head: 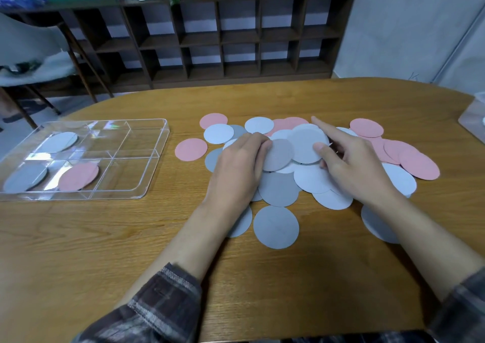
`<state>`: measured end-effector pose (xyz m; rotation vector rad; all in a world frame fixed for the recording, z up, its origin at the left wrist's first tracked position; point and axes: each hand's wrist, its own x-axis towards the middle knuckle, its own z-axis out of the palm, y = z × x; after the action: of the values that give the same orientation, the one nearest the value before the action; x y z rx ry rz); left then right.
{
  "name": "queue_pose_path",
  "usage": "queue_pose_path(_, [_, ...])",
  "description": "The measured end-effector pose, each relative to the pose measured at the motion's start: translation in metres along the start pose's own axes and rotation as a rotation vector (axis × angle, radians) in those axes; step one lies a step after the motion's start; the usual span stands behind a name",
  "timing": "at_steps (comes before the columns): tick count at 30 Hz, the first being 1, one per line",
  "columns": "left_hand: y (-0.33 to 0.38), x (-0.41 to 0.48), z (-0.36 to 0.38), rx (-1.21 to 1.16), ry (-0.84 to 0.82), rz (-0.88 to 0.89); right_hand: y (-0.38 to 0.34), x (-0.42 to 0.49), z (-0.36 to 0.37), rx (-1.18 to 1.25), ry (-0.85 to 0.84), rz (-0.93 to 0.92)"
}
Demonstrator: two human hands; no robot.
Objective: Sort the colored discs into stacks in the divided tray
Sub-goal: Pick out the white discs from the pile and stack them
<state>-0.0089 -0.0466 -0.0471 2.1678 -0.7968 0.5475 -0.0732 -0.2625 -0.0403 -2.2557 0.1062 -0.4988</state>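
**Sorting barely begun**

Nearest you, loose discs (276,227) lie on the table (262,290). Your left hand (236,166) curls round the edge of a grey disc (279,156). Your right hand (354,164), forefinger straight, pinches a paler disc (304,143). Most of the pile (312,178) is left. The tray (157,158), far left, holds three small stacks.

Table (78,237), seen from your seat. The tray (157,158) lies to your left, with discs (56,142) in its far-left, near-left and near-middle compartments. The pile (278,189) lies right of the tray, directly before you. Behind the table stand a shelf (236,38) and, further left, a chair (26,48).
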Motion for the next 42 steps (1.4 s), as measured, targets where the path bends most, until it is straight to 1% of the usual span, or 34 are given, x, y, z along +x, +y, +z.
queue_pose_path(3, [0.0, 0.0, 0.0, -0.078, -0.032, -0.068, -0.005, 0.006, 0.004, 0.004, -0.073, -0.022])
queue_pose_path(7, [0.003, -0.001, 0.001, -0.189, -0.084, -0.206, -0.006, 0.002, 0.01, 0.067, -0.138, -0.045])
queue_pose_path(11, [0.006, 0.0, 0.004, -0.226, -0.077, -0.269, -0.008, -0.001, 0.012, 0.029, -0.152, -0.083])
queue_pose_path(15, [0.009, -0.001, 0.003, -0.218, -0.04, -0.252, -0.012, -0.005, 0.013, -0.074, -0.16, -0.153])
queue_pose_path(18, [0.006, -0.001, 0.006, -0.188, -0.043, -0.221, -0.01, -0.003, 0.016, -0.126, -0.14, -0.177])
queue_pose_path(21, [-0.004, 0.002, 0.004, -0.087, -0.078, -0.182, -0.01, -0.002, 0.015, -0.111, -0.119, -0.173])
queue_pose_path(26, [-0.024, 0.004, -0.004, 0.11, -0.158, -0.226, -0.006, -0.003, 0.009, -0.061, -0.078, -0.149])
queue_pose_path(29, [-0.022, 0.003, -0.006, 0.175, -0.187, -0.245, -0.005, -0.004, 0.007, -0.051, -0.072, -0.146])
queue_pose_path(35, [-0.022, 0.004, -0.008, 0.203, -0.161, -0.269, -0.005, -0.005, 0.008, -0.031, -0.08, -0.138])
queue_pose_path(38, [-0.021, 0.003, -0.008, 0.138, -0.129, -0.269, -0.005, -0.005, 0.007, -0.027, -0.069, -0.138])
queue_pose_path(40, [-0.02, 0.003, -0.008, 0.123, -0.107, -0.227, -0.004, -0.005, 0.007, -0.03, -0.058, -0.136])
queue_pose_path(42, [-0.02, 0.004, -0.008, 0.12, -0.074, -0.15, -0.003, -0.004, 0.007, -0.033, -0.049, -0.123])
